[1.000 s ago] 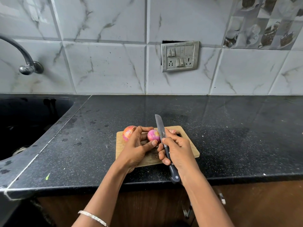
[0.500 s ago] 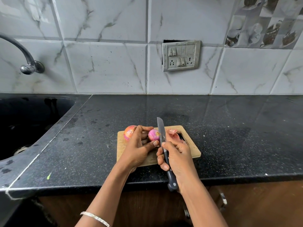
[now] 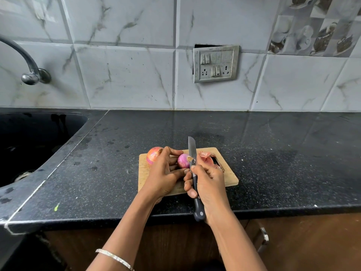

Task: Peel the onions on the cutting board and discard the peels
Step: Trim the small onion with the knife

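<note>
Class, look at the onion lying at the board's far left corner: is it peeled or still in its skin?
Still in its skin. The onion shows dry orange-brown outer skin, unlike the purple onion held in the left hand.

A wooden cutting board (image 3: pixel 228 178) lies flat on a black speckled counter, near its front edge. A small onion (image 3: pixel 183 160), mostly peeled and glossy purple-pink, is held above the board's middle, its brownish root end turned to the right. A second onion (image 3: pixel 153 154), larger and still wearing its orange-pink papery skin, sits at the board's far left corner, partly hidden. Loose pinkish peels (image 3: pixel 207 158) are heaped on the board's far right part, beside its handle slot. The peeled onion and the peels are close together; the unpeeled onion sits apart, to the left.
</note>
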The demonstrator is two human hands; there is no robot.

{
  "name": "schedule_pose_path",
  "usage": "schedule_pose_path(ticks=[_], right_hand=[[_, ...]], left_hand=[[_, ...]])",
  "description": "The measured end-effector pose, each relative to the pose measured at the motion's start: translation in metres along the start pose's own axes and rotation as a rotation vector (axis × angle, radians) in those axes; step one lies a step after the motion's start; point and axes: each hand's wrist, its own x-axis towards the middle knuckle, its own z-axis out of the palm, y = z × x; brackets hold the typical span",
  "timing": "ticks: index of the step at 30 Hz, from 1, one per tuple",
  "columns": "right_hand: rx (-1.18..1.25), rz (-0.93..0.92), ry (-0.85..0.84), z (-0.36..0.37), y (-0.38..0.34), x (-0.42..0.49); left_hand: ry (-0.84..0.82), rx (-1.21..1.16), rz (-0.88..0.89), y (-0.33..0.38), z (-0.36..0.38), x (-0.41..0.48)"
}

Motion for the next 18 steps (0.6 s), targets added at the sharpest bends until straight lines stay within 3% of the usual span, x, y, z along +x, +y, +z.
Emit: schedule_pose_path(ticks=[11,15,18], right_hand=[[0.047,-0.030,-0.031,-0.002,0.006,0.001],[-0.063,-0.117,-0.092,0.004,0.012,0.002],[-0.154,-0.183,-0.033,-0.003,0.008,0.011]], left_hand=[[0.024,-0.038,-0.037,-0.002,0.001,0.000],[0.009,-0.026,-0.042,-0.001,0.000,-0.001],[0.033,-0.065,-0.036,-0.003,0.000,0.000]])
